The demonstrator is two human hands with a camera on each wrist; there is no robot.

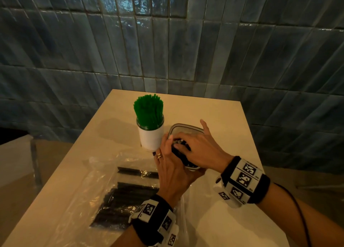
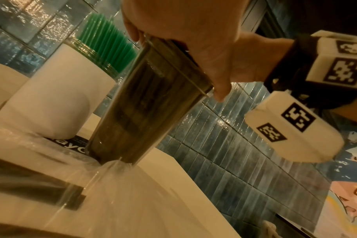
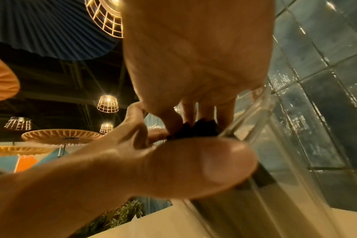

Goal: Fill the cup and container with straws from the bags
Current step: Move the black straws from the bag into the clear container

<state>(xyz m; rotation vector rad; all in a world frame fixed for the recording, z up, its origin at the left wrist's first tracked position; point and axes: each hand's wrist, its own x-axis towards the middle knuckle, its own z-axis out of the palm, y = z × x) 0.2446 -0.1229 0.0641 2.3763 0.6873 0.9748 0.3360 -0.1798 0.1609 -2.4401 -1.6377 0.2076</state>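
Observation:
A clear container (image 1: 186,127) (image 2: 145,103) of black straws (image 1: 178,151) (image 3: 196,128) stands mid-table. My left hand (image 1: 173,170) grips its near side; its thumb (image 3: 194,167) lies against the wall. My right hand (image 1: 197,148) (image 2: 194,32) lies over the top, fingers pressing on the straw ends. Just left of the container is a white cup (image 1: 151,136) (image 2: 57,99) packed with upright green straws (image 1: 149,110) (image 2: 106,46). A clear plastic bag (image 1: 126,196) (image 2: 41,185) with more black straws lies flat at the front left.
The pale table (image 1: 223,116) ends against a blue tiled wall (image 1: 167,51) at the back. Its left edge runs diagonally past the bag. Crumpled clear plastic (image 1: 183,209) lies under my left wrist. Bare tabletop shows to the right of the container.

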